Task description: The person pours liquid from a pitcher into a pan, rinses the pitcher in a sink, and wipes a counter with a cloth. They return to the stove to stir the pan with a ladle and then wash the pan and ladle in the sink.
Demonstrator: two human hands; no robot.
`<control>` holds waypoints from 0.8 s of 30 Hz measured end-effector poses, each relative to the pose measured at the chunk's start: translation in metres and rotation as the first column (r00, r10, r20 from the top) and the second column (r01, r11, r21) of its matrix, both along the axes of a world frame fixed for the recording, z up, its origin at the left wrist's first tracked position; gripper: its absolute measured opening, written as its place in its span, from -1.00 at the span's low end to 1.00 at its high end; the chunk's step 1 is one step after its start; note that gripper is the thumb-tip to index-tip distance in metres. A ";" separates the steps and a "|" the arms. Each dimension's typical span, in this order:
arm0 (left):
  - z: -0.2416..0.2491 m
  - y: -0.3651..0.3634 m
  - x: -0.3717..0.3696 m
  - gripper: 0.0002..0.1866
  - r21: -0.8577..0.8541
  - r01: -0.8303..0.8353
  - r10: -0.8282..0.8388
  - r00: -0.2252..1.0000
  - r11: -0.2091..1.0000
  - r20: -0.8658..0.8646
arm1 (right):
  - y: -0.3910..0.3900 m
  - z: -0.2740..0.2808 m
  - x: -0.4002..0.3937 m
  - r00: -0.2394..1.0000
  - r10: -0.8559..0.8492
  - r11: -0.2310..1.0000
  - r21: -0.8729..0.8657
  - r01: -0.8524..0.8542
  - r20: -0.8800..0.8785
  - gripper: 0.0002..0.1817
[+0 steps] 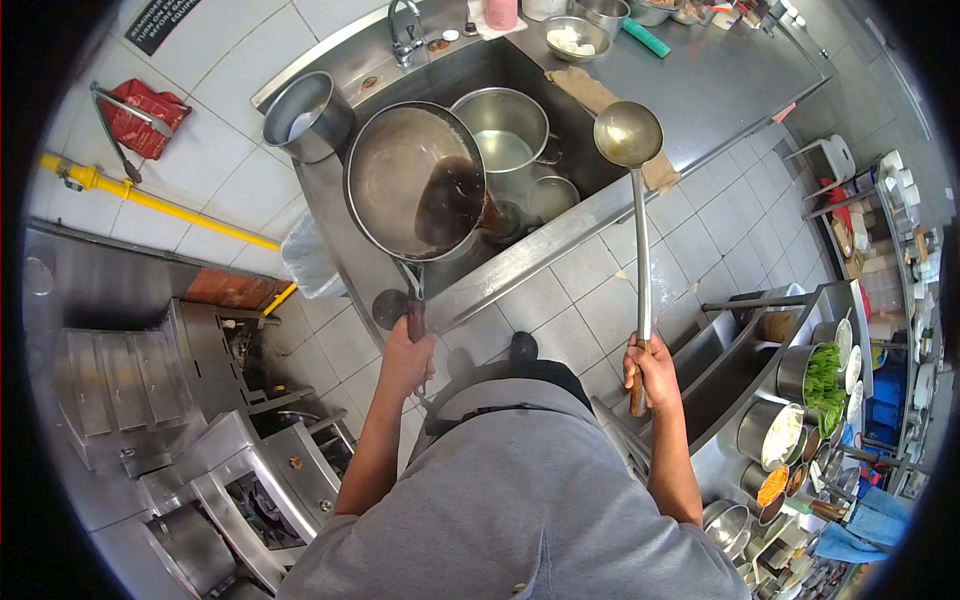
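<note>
My left hand [408, 358] is wrapped round the handle of a large wok [400, 175], which is tilted over the sink [440, 85]. Dark liquid lies at the wok's lower right side and runs over its rim into the basin. My right hand [651, 372] grips the wooden end of a long metal ladle [641, 250], whose round bowl is raised beside the sink's right edge. Inside the sink, right of the wok, stands a metal pot [505, 140] with pale liquid, and a smaller container [553, 197] is below it.
A grey pot [310, 115] stands on the sink's left corner, near the faucet [405, 35]. Bowls of food [577, 40] sit on the back counter. Stove equipment [250, 490] is at lower left. Food containers [772, 433] line the right counter, and a yellow pipe [170, 205] crosses the left wall.
</note>
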State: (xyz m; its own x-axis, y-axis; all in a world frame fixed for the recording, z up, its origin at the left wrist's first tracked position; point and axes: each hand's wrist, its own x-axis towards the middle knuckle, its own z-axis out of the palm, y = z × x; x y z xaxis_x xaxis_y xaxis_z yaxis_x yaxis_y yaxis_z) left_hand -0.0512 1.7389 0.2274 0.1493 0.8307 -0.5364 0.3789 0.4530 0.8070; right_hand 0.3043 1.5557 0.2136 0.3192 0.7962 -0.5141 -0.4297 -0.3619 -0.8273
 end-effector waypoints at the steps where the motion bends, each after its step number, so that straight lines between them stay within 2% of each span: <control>1: -0.001 0.000 0.000 -0.82 -0.009 -0.007 0.007 1.000 1.000 0.011 | 0.000 0.001 0.001 1.000 0.005 1.000 -0.011 -0.005 -0.007 -0.92; 24: -0.010 0.000 0.008 -0.76 0.061 0.042 -0.037 0.996 0.997 -0.082 | 0.003 -0.002 0.005 1.000 0.003 1.000 -0.013 -0.003 0.008 -0.93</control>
State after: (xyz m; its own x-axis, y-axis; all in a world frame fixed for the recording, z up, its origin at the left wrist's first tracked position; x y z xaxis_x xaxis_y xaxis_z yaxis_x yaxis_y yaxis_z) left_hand -0.0433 1.7385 0.2174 0.1408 0.8574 -0.4951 0.4602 0.3861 0.7995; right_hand 0.3091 1.5583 0.2120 0.3210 0.7905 -0.5216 -0.4216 -0.3739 -0.8261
